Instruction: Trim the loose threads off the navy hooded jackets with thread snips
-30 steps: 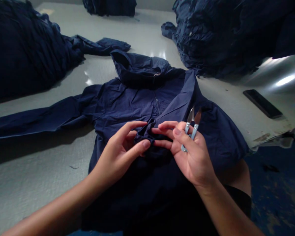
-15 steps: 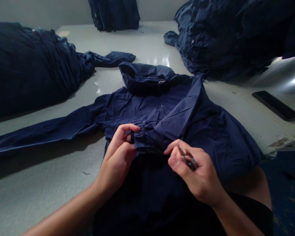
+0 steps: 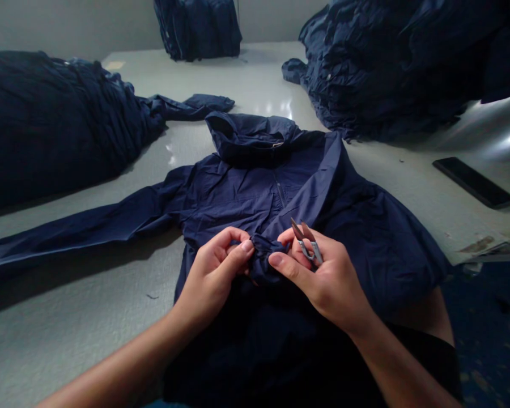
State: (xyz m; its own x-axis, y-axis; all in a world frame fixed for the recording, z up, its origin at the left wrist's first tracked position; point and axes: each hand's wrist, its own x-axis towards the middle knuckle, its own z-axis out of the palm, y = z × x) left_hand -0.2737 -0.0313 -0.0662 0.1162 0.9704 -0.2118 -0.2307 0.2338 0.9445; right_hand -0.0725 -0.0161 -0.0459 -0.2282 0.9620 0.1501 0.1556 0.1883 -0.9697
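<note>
Heaps of dark cloth (image 3: pixel 46 119) filled the upper left of the frame. Below them the jacket (image 3: pixel 246 192) lay flat on the bench (image 3: pixel 89 317), one sleeve stretched left, bare bench beneath it. At centre the left hand (image 3: pixel 215 272) pinched a bunched cuff (image 3: pixel 266 252), seemingly to steady it. The right hand (image 3: pixel 323 277) pinched its other side, fingers clenched around snips (image 3: pixel 306 241), blades pointing up. A phone (image 3: pixel 474 182) lay at right, near the bench edge.

A garment workshop: heaped navy jackets (image 3: pixel 391 62) on a broad worktable (image 3: pixel 89 317), thread snips (image 3: pixel 306 243).
</note>
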